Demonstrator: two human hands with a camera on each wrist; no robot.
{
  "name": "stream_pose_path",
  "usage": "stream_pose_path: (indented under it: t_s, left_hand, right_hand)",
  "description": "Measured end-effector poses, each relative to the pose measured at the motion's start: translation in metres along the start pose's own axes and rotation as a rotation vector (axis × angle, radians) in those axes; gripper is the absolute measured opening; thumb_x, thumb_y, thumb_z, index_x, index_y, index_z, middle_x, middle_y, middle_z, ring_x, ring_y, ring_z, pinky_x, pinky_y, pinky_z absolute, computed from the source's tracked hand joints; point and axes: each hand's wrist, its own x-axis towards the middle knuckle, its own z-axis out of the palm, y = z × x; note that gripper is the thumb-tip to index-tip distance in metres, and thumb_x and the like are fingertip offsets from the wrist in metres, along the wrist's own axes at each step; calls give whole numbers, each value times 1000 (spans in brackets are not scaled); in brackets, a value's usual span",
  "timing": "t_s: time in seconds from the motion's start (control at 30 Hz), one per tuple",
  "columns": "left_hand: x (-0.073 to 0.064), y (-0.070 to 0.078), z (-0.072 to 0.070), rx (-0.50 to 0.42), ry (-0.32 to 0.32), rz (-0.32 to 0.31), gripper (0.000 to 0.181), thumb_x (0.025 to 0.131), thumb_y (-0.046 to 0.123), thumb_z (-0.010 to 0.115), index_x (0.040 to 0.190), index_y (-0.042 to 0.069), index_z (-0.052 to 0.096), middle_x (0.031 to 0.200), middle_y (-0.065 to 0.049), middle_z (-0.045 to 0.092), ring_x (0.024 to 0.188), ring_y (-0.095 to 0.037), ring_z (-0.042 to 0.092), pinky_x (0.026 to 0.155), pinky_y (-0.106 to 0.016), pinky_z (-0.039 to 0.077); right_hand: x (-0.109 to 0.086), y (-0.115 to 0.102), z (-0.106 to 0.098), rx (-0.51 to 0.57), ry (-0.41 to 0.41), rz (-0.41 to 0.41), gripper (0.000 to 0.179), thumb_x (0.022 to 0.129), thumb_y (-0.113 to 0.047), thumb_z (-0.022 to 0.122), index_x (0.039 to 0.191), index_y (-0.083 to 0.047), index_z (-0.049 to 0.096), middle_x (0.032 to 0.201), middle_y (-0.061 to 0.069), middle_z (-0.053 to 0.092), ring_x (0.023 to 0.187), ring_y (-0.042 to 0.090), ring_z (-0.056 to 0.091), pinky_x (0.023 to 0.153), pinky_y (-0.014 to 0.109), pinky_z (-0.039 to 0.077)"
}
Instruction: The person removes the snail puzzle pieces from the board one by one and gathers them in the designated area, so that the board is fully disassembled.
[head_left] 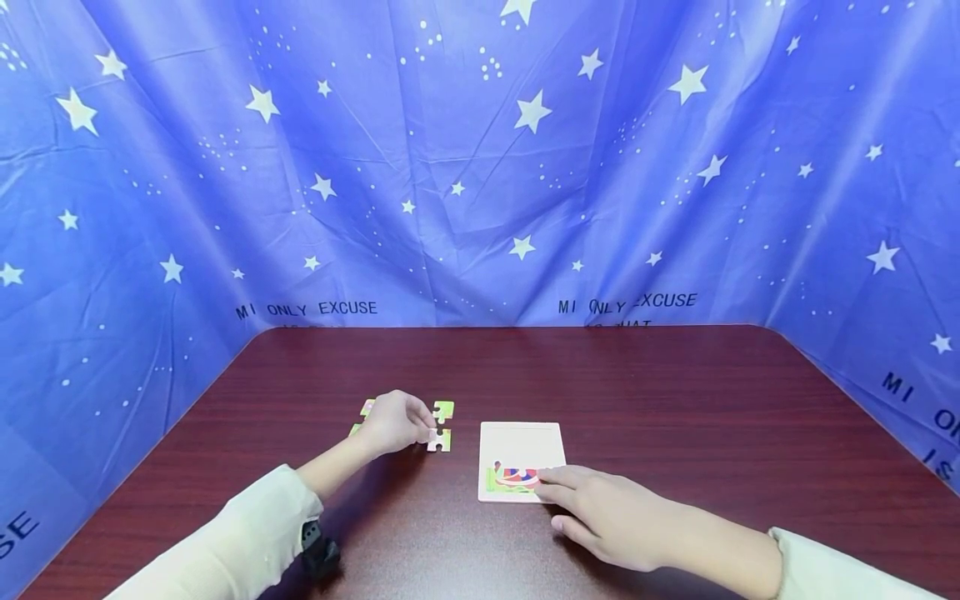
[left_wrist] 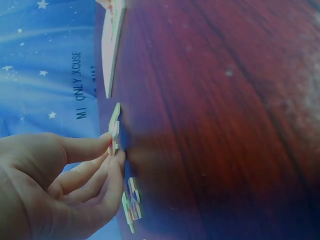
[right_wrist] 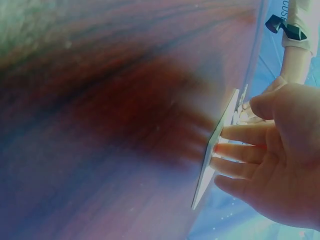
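My left hand reaches to the loose jigsaw pieces left of the board. Its thumb and fingers pinch the edge of a green and pink jigsaw piece, seen edge-on in the left wrist view as a thin jigsaw piece. A greenish piece lies just behind it. The pale square puzzle board lies flat, its lower part filled with a red, blue and green picture. My right hand rests straight fingers on the board's lower right, covering that corner of the picture.
More puzzle pieces are partly hidden behind the left hand. Some also show in the left wrist view, low beside the fingers, as thin coloured pieces. Everything lies on a dark red wooden table. A blue star-patterned curtain surrounds the table's back and sides.
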Motion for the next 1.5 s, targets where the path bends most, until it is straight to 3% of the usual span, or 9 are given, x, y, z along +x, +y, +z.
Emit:
stream_pose_path:
  t_s: [0.1,0.27,0.7,1.17,1.3,1.5]
  left_hand:
    - [0,-1,3,66,37,64,8,72,4,76,70,9,70,63,0,69,59,-5,56,60,-22,46]
    - [2,0,7,116,74,133,11,74,0,74,69,8,69,63,-1,69,56,-5,55,58,-21,46]
    - [2,2,13,177,106,153,15,75,0,75,67,10,68,61,2,67,56,-6,55,56,-22,45]
    - [1,3,14,161,121,158,12,75,-1,74,69,9,69,64,0,68,58,-6,57,56,-21,46]
    - [-4,9,18,122,74,225,5,77,3,74,77,5,70,71,-2,71,64,-7,61,59,-22,49]
    - [-15,24,33,103,-45,411,11,79,7,74,89,4,71,82,-5,72,76,-14,65,68,-22,50]
  right_hand:
    - [0,0,0,6,-15,13,36,100,-30,48,131,-13,57,137,3,56,125,19,56,99,38,49]
    - [0,1,0,-8,-21,17,39,100,-32,47,132,-12,56,139,5,56,126,20,55,100,39,49]
    - [-2,1,0,32,-70,55,43,100,-35,47,137,-13,52,143,5,52,130,22,52,101,40,48]
    - [-3,1,1,45,-98,67,48,100,-39,45,140,-13,49,144,7,51,131,23,52,102,41,47]
    - [-2,1,1,48,-104,70,48,100,-39,45,140,-13,49,144,7,51,131,24,52,102,42,47]
    - [-1,1,1,39,-99,65,46,100,-38,46,138,-13,51,144,7,52,132,23,52,101,41,48]
